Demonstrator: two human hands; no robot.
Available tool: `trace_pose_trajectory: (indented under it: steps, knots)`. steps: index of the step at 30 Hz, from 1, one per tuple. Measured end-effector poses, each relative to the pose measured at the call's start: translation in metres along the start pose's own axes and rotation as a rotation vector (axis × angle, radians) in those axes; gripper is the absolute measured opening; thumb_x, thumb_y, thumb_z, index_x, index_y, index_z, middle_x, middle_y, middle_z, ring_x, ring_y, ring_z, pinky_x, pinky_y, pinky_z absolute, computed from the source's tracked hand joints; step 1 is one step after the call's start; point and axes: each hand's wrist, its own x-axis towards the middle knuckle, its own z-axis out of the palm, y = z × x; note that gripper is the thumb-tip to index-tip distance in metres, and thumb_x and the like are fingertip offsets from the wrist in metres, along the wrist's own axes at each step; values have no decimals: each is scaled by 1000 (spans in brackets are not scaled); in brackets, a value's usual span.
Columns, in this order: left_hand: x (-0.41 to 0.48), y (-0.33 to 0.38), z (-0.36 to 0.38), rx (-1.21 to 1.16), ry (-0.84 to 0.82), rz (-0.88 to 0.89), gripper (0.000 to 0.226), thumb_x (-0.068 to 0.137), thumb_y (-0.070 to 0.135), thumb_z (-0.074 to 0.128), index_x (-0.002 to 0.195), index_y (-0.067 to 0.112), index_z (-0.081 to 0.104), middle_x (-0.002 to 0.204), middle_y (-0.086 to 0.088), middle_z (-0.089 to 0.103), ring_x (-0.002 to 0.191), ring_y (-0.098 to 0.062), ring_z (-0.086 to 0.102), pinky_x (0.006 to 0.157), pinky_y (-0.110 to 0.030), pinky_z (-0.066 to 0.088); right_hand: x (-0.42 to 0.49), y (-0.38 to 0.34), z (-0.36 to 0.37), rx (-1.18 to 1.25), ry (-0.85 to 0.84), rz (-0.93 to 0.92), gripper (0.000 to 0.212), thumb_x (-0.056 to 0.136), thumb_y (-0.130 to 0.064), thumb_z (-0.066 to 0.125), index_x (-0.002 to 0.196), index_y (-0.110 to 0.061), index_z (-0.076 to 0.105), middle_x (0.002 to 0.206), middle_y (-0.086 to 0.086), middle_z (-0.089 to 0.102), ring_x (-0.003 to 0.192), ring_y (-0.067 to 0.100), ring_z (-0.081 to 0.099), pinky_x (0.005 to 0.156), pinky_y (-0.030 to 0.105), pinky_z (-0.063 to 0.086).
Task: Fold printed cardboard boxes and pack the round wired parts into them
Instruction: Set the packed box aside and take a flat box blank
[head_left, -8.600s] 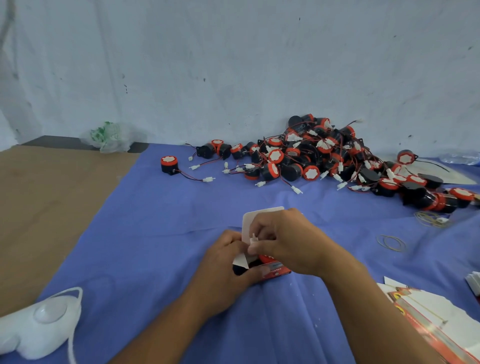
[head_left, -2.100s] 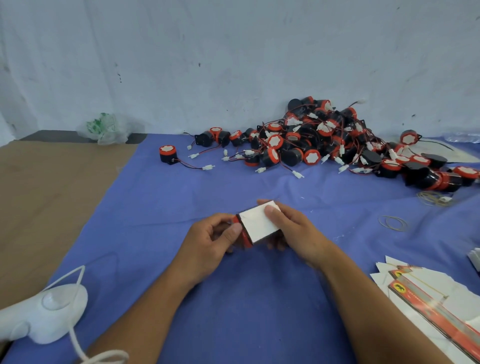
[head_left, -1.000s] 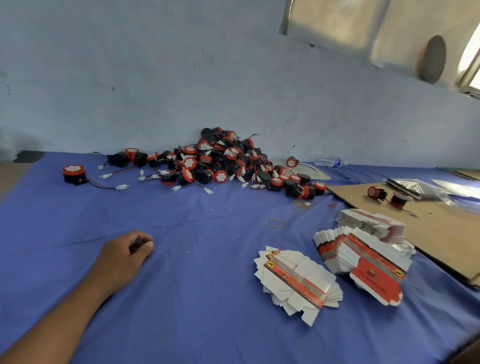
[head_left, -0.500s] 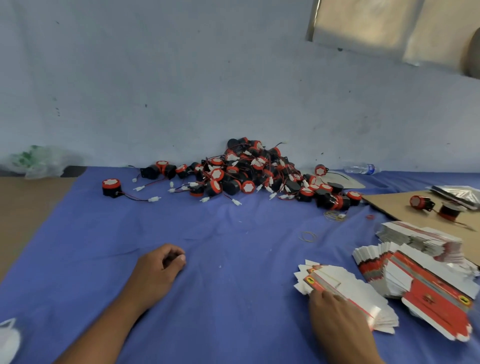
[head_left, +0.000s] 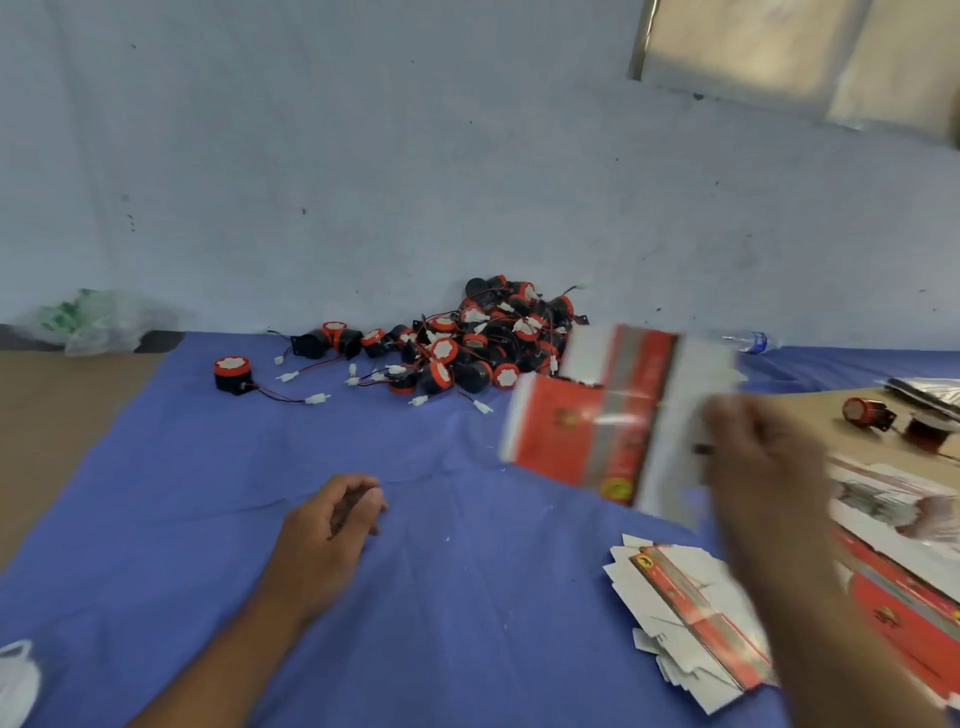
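My right hand (head_left: 753, 467) holds a flat red-and-white printed box blank (head_left: 587, 426) in the air above the blue cloth (head_left: 208, 493); both are motion-blurred. On the cloth rests my left hand (head_left: 332, 519), fingers loosely curled, holding nothing. A fanned stack of flat box blanks (head_left: 685, 623) lies below my right forearm, and more blanks (head_left: 893, 571) lie at the right edge. A pile of round black-and-red wired parts (head_left: 478, 343) sits against the wall. One single part (head_left: 232, 374) stands apart to the pile's left.
A brown cardboard sheet (head_left: 810, 410) at the right carries two loose parts (head_left: 865, 413). A water bottle (head_left: 748, 341) lies by the wall. A plastic bag (head_left: 88, 322) sits at the far left, bare brown table (head_left: 52, 415) beside the cloth, a white object (head_left: 15, 686) bottom left.
My right hand has lifted one flat box blank off the stack, up and to the left. My left hand stays on the cloth. The view has swung slightly left.
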Motion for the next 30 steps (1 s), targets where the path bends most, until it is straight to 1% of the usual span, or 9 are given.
trace_pose_trajectory:
  steps: [3, 5, 8, 11, 15, 19, 22, 26, 30]
  knots:
    - [-3, 12, 9, -109, -33, 34, 52, 79, 61, 56, 123, 36, 53, 112, 15, 68, 90, -10, 69, 77, -30, 52, -41, 11, 74, 203, -224, 226, 34, 98, -21, 52, 70, -2, 54, 57, -2, 52, 55, 14, 46, 50, 31, 39]
    - [-5, 16, 16, -68, -79, 71, 66, 76, 64, 60, 135, 42, 39, 127, 28, 57, 109, -2, 61, 84, -21, 50, -66, 22, 105, 365, -342, 375, 32, 100, -11, 54, 75, 7, 49, 68, 16, 49, 61, 20, 50, 53, 42, 50]
    - [-8, 9, 23, 177, -124, 180, 86, 77, 56, 70, 147, 37, 23, 152, 25, 25, 140, 1, 31, 107, -15, 33, -95, 24, 128, 621, -578, 472, 29, 93, -10, 64, 67, -6, 52, 70, 20, 38, 65, 21, 50, 62, 34, 58]
    - [-7, -2, 27, 345, -216, 273, 94, 79, 55, 70, 153, 27, 20, 162, 10, 14, 148, -2, 14, 119, -26, 21, -113, 14, 135, 690, -755, 401, 10, 84, -20, 63, 85, -13, 70, 82, 20, 68, 77, 22, 65, 71, 41, 61]
    - [-7, -6, 26, 293, -165, 256, 64, 81, 63, 61, 138, 59, 33, 135, 36, 48, 122, 13, 47, 97, -8, 39, -122, 11, 128, 576, -792, 186, 17, 89, -15, 56, 92, -20, 71, 95, 4, 73, 93, 24, 70, 83, 48, 56]
    - [-10, 0, 25, 264, -166, 276, 51, 82, 63, 59, 128, 68, 38, 119, 41, 56, 108, 16, 56, 84, 0, 39, -115, 15, 123, 484, -745, -109, 23, 92, -5, 51, 100, -12, 72, 118, -4, 64, 108, 19, 64, 79, 29, 54]
    - [-10, -2, 25, 253, -189, 272, 47, 87, 64, 53, 132, 64, 42, 119, 42, 57, 109, 16, 57, 86, -2, 41, -111, 18, 121, 398, -693, -272, 20, 87, -10, 49, 86, -2, 68, 121, 1, 62, 104, 13, 64, 78, 28, 52]
    - [-11, -6, 25, 273, -332, 278, 55, 95, 60, 41, 148, 42, 37, 133, 28, 57, 122, 5, 54, 100, -26, 47, -114, 21, 122, 285, -585, -350, 20, 83, -18, 52, 67, -7, 51, 115, 4, 64, 106, 5, 61, 79, 22, 46]
    - [-12, -6, 27, 219, -392, 277, 55, 97, 50, 40, 150, 39, 34, 138, 27, 53, 128, 3, 50, 104, -22, 42, -115, 21, 120, 195, -536, -454, 23, 83, -16, 55, 66, -3, 49, 125, 4, 63, 115, 12, 64, 70, 39, 54]
